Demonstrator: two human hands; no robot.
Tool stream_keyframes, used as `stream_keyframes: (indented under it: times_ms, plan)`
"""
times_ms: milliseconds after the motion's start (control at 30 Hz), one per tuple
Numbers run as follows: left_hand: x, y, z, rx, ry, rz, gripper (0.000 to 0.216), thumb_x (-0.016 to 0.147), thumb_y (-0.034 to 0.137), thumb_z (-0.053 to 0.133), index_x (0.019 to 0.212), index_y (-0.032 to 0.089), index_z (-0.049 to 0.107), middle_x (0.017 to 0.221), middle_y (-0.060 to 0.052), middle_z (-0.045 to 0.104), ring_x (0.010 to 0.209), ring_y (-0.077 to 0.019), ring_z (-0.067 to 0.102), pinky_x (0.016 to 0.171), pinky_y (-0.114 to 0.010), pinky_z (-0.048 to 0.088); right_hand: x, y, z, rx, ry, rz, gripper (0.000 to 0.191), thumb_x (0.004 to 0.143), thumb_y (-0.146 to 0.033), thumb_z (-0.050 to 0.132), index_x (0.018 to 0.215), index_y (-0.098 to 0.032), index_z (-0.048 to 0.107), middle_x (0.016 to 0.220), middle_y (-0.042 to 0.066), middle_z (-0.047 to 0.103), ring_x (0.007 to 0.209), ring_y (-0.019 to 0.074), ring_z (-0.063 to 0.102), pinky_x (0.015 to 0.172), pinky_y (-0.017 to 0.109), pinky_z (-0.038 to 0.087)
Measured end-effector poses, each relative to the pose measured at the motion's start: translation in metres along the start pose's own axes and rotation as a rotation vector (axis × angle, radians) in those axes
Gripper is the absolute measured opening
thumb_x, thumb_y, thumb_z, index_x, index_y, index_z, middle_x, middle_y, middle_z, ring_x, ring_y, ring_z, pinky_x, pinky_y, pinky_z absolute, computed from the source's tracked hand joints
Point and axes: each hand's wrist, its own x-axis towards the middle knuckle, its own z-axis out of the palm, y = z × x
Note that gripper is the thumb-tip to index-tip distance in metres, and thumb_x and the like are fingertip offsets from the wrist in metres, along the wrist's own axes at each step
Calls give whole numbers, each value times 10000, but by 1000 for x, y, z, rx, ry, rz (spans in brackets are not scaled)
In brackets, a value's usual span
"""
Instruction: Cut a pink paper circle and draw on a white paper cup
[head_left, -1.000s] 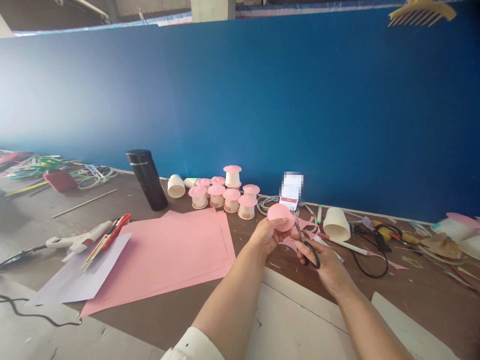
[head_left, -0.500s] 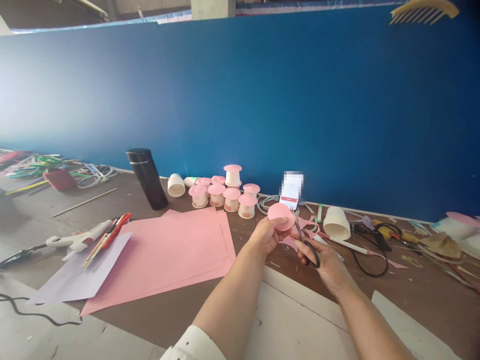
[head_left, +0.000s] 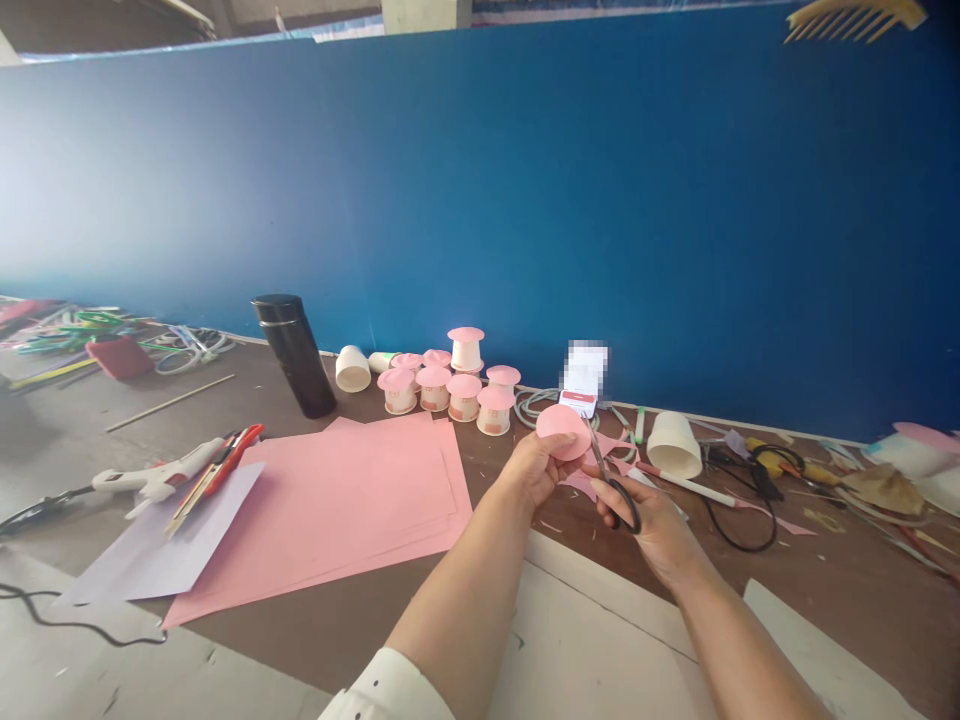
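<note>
Table (head_left: 300, 640), brown: one black bottle (head_left: 297, 362), standing; one cup (head_left: 352, 370) on its side, beside pink-topped cups (head_left: 434, 390), grouped; one stick (head_left: 171, 404), left; pink sheets (head_left: 345, 510), overlapping; second cup (head_left: 673, 447), right, on its side; pink scraps (head_left: 580, 487), loose.

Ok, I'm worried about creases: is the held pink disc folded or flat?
Flat where visible: the pink disc shows a rounded face without folds, though the left hand covers part of its lower edge.
</note>
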Motion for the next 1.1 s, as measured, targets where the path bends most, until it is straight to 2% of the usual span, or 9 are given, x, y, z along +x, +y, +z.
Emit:
stream_keyframes:
  times_ms: [567, 867, 1100]
  plan:
    - [0, 0, 1, -17, 18, -6, 273, 702, 88, 706, 967, 96, 640, 912, -121, 705, 757, -178, 678, 656, -267, 577, 2, 4, 0, 22, 13, 39, 553, 741, -594, 715, 1151, -222, 735, 661, -17, 592, 586, 109, 518, 606, 258, 412]
    - [2, 0, 1, -14, 25, -20, 288, 707, 95, 710, 987, 96, 640, 921, -125, 705, 763, -178, 679, 656, -257, 567, 0, 3, 1, 25, -23, 28, 566, 773, -592, 687, 1194, -215, 710, 695, -6, 602, 632, 127, 535, 647, 271, 443]
    - [2, 0, 0, -7, 21, -22, 303, 690, 94, 721, 982, 94, 637, 894, -114, 703, 739, -171, 673, 675, -271, 571, 1, 4, -1, 14, -21, 26, 573, 773, -591, 689, 1196, -205, 709, 689, -4, 597, 630, 130, 537, 652, 281, 421]
